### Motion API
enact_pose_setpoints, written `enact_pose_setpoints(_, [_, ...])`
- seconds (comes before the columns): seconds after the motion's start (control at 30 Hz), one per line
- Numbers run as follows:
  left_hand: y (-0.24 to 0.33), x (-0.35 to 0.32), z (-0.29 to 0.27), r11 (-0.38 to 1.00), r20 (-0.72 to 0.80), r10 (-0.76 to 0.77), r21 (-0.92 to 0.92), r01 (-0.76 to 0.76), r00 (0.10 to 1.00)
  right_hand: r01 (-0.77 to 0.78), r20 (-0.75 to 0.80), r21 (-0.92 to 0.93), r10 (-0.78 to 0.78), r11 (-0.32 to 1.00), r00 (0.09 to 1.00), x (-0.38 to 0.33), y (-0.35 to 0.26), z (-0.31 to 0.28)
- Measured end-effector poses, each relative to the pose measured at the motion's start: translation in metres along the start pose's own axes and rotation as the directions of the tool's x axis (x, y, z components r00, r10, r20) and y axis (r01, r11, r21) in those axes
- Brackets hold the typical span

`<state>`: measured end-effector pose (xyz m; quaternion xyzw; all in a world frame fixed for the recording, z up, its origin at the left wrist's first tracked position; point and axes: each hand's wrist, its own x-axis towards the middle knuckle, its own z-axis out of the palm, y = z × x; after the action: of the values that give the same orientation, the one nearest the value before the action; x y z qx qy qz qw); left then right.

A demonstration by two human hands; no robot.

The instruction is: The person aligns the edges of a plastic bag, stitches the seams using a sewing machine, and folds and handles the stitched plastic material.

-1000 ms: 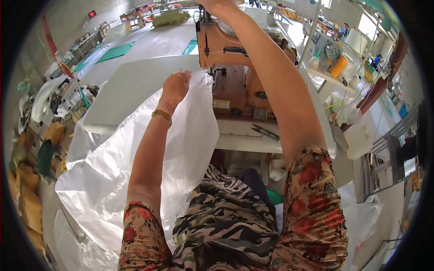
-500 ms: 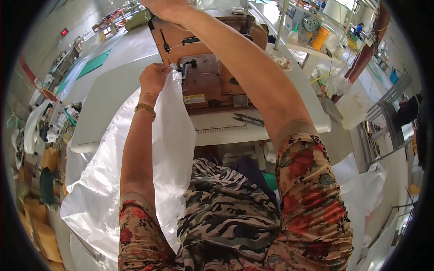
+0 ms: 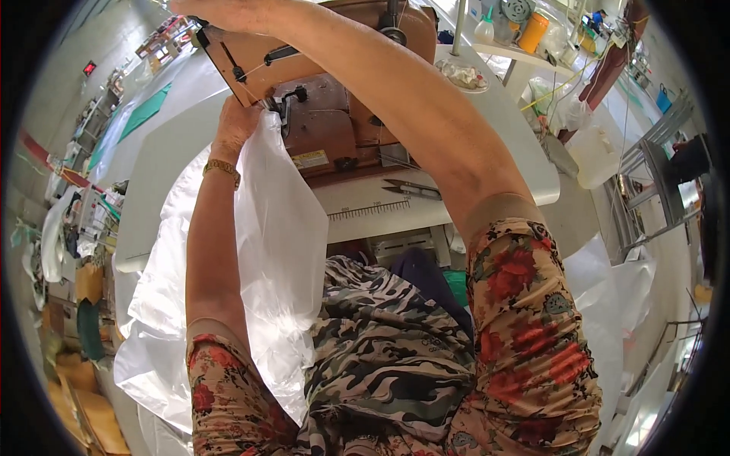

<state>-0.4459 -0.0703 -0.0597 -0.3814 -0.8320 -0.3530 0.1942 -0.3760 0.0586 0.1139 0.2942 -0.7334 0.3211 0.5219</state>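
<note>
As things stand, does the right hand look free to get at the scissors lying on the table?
Probably yes. The scissors lie uncovered on the table, under the raised right forearm; the right hand rests atop the sewing machine and appears empty.

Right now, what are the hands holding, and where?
The left hand grips the white plastic sheet at its top edge, by the sewing machine. The right hand rests atop the machine; its hold cannot be told.

We see a white sheet (image 3: 274, 251), thin and glossy like woven plastic, creased and shiny where light hits it. The sewing machine (image 3: 319, 114) looks like brown painted metal, worn and dull, with dark metal parts near its needle. The table (image 3: 487, 144) is smooth, matt white. Scissors (image 3: 411, 188) on it are dark metal. Our sleeves (image 3: 532, 319) are soft matt floral cloth. The bracelet (image 3: 222, 169) on our left wrist is shiny gold-coloured metal.
</note>
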Motion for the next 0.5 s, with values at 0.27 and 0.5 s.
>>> enact_pose_setpoints(0.27, [-0.015, -0.009, -0.027, 0.956, 0.259, -0.015, 0.286, -0.062, 0.966, 0.112, -0.067, 0.002, -0.112, 0.994, 0.992, -0.001, 0.01, 0.002])
enact_pose_setpoints(0.5, [0.005, -0.071, -0.056, 0.986, 0.276, -0.163, 0.06, 0.153, 0.947, 0.04, 0.028, 0.0, -0.04, 0.999, 0.999, 0.005, 0.016, 0.0])
